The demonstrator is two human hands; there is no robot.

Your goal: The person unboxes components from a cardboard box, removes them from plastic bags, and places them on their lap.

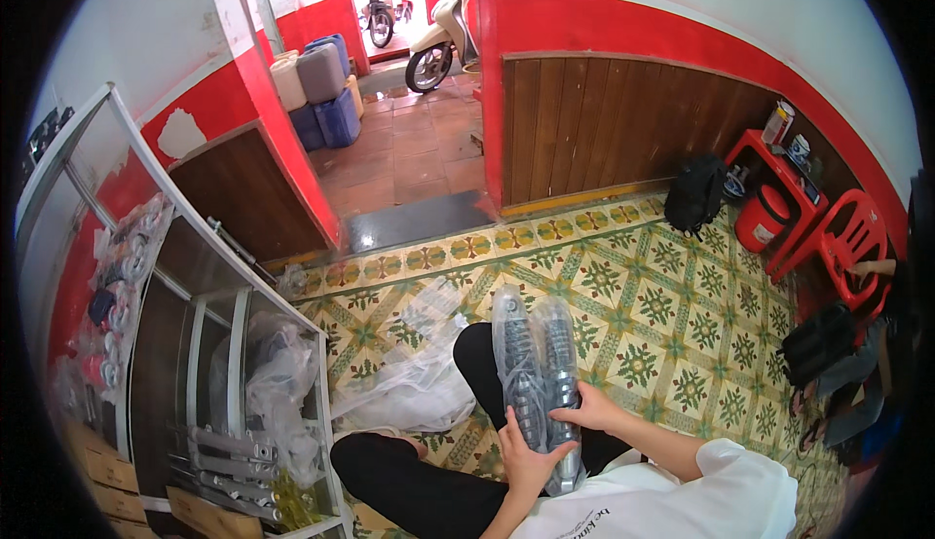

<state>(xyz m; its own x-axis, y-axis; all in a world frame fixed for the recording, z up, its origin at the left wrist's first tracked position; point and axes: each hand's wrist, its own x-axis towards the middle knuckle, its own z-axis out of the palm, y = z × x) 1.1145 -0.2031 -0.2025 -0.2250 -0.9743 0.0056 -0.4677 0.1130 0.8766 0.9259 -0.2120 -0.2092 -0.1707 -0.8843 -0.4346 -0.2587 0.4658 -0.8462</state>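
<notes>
Two coil-spring shock absorbers in clear plastic wrap lie side by side over my lap, their far ends pointing toward the doorway. My left hand (pixel 531 458) is closed round the lower part of the left shock absorber (pixel 520 373), its thumb reaching toward the other one. The right shock absorber (pixel 559 354) is gripped by my right hand (pixel 588 410), which comes in from the side with its thumb across the plastic. The wrap blurs the details of both, and my palms hide part of their lower halves. Crumpled clear plastic (pixel 419 388) lies on the floor beside my knee.
A metal shelf rack (pixel 239 344) with bagged parts and cardboard boxes (pixel 107 471) stands close on my left. To the right are a black backpack (pixel 694 195), a red table (pixel 794 184), a red chair (pixel 857 242) and a seated person's arm (pixel 872 268). Jugs (pixel 321 76) and motorbikes (pixel 446 37) stand beyond the doorway.
</notes>
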